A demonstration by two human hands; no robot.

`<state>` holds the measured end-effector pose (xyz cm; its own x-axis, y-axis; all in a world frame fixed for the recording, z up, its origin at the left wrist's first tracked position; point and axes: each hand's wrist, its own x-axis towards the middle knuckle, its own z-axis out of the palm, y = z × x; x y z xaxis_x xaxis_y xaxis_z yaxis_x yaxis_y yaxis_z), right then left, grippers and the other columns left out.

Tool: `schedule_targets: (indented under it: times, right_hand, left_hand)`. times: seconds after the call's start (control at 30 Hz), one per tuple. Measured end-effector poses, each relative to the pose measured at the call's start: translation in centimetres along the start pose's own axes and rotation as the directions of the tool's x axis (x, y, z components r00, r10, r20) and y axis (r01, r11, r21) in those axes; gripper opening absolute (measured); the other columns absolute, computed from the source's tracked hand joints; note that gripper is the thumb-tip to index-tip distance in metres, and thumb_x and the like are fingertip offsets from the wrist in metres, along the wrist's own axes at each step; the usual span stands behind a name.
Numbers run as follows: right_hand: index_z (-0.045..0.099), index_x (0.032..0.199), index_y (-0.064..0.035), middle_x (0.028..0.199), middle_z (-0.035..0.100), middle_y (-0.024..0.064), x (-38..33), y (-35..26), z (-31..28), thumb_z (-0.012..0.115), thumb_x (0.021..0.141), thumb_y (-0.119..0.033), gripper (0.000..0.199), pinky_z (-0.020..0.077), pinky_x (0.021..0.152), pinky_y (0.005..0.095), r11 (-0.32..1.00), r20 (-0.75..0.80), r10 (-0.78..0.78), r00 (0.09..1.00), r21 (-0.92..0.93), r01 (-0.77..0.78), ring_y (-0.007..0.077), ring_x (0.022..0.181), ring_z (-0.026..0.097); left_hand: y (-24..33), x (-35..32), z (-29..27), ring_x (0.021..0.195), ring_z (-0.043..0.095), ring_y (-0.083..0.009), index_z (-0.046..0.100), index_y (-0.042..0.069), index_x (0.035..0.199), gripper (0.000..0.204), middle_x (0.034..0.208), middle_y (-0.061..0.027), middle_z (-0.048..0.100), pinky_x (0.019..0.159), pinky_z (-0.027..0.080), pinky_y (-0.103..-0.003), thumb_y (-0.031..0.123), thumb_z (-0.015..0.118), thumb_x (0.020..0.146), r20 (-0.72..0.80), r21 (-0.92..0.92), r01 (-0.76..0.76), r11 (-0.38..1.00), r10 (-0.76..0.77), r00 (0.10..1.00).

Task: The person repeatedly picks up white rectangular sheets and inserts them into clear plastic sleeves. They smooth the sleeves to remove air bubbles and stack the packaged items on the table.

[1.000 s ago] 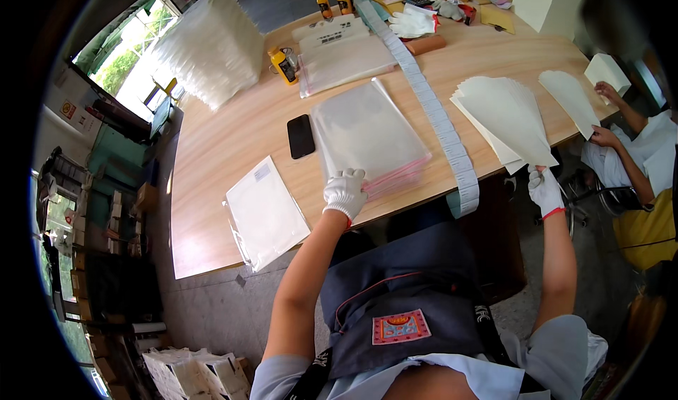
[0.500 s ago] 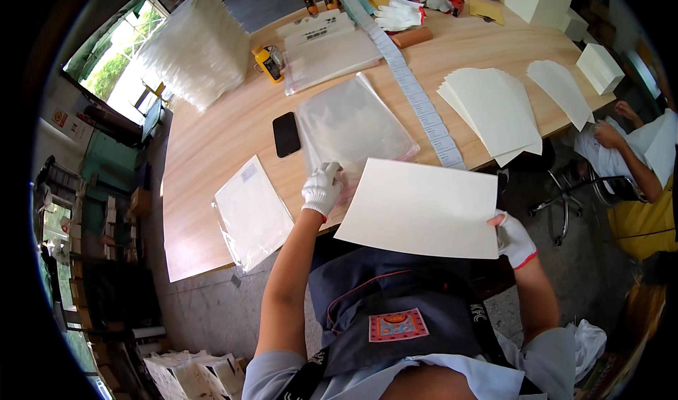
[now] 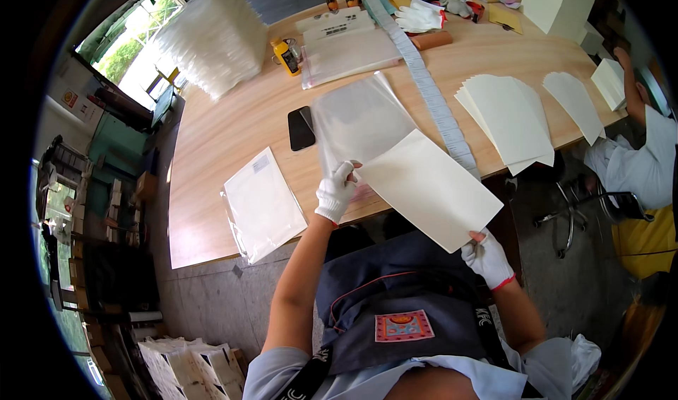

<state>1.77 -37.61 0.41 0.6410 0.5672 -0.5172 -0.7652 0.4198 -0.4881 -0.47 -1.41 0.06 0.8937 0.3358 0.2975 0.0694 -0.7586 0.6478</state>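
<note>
A plain white card sheet [image 3: 434, 191] slants over the table's near edge. My right hand [image 3: 489, 260], in a white glove with bare fingertips, grips its near right corner between thumb and fingers. The sheet's left corner reaches the near end of a stack of clear plastic bags [image 3: 360, 114]. At that end my left hand [image 3: 336, 191], gloved likewise, is closed with its fingertips pinched on the top bag's edge. The sheet partly covers the bags' near right part. Left of my left hand lies a bagged white sheet with a small label [image 3: 265, 206].
A black phone [image 3: 301, 128] lies beside the bags. A strip of labels [image 3: 434, 103] runs along their right, with fanned white sheets [image 3: 505, 121] beyond. A tall plastic stack [image 3: 212, 39] and an orange bottle [image 3: 285, 56] stand farther left. Another person [image 3: 632, 156] sits at right.
The card sheet has turned, its left corner swinging to the bags' near end beside my left hand. My right hand has moved lower and slightly left. The other person's arm has reached toward the white block.
</note>
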Motion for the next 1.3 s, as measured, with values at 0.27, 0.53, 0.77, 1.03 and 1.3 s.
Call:
schedule_targets:
  times: [0.27, 0.53, 0.77, 1.03, 1.3]
  right_hand:
    - [0.051, 0.102, 0.0028, 0.076, 0.059, 0.0096, 1.3, 2.8, 2.1, 0.052, 0.088, -0.017, 0.025, 0.0429, 0.046, 0.0234, 0.983, 0.18, -0.065, 0.982, -0.16, 0.094, 0.0149, 0.056, 0.057]
    - [0.047, 0.106, 0.0027, 0.078, 0.059, 0.0113, 5.8, 1.5, 4.2, 0.048, 0.088, -0.01, 0.023, 0.0455, 0.046, 0.0252, 0.977, 0.267, -0.033, 0.963, -0.194, 0.087, 0.0169, 0.055, 0.057]
    - [0.043, 0.112, 0.0013, 0.085, 0.058, 0.0128, 7.2, 2.9, 3.1, 0.046, 0.089, -0.007, 0.025, 0.0496, 0.049, 0.0263, 0.961, 0.189, -0.001, 0.982, -0.271, 0.053, 0.0192, 0.059, 0.061]
    - [0.05, 0.103, 0.0014, 0.089, 0.058, 0.0108, 5.2, 6.6, 2.3, 0.048, 0.09, -0.006, 0.016, 0.0563, 0.06, 0.0294, 0.937, -0.057, -0.001, 0.998, -0.349, -0.019, 0.02, 0.069, 0.063]
    - [0.035, 0.127, 0.0017, 0.112, 0.048, 0.015, 10.7, 7.4, 5.2, 0.044, 0.092, -0.011, 0.038, 0.0497, 0.09, 0.0405, 0.973, 0.056, -0.012, 0.998, 0.229, -0.001, 0.0287, 0.102, 0.055]
  left_hand:
    - [2.1, -3.4, 6.1, 0.076, 0.057, -0.0109, 0.054, 0.005, 0.116, 0.031, 0.09, -0.0049, 0.059, 0.066, 0.047, -0.025, 0.002, 0.046, 0.085, -0.442, -0.728, 0.119, 0.676, -0.594, 0.673]
    - [-1.5, -3.0, 6.7, 0.07, 0.059, -0.013, 0.058, 0.002, 0.105, 0.026, 0.085, -0.0041, 0.061, 0.06, 0.048, -0.024, 0.001, 0.043, 0.084, 0.02, -0.953, 0.215, 0.214, -0.664, 0.747]
    - [2.7, -8.2, 6.8, 0.066, 0.059, -0.0104, 0.054, 0.002, 0.112, 0.03, 0.085, -0.0033, 0.062, 0.057, 0.049, -0.023, -0.001, 0.038, 0.086, 0.163, -0.924, 0.334, 0.188, -0.597, 0.786]
    - [1.6, -16.2, 10.0, 0.07, 0.062, -0.0135, 0.054, 0.0, 0.103, 0.016, 0.087, -0.0068, 0.064, 0.062, 0.051, -0.025, 0.006, 0.05, 0.089, 0.396, -0.848, 0.511, 0.143, -0.47, 0.789]
    - [4.0, -15.7, 6.4, 0.07, 0.06, -0.0139, 0.053, 0.004, 0.106, 0.026, 0.096, -0.0094, 0.063, 0.063, 0.051, -0.027, 0.025, 0.054, 0.09, 0.568, -0.762, 0.647, 0.001, -0.478, 0.67]
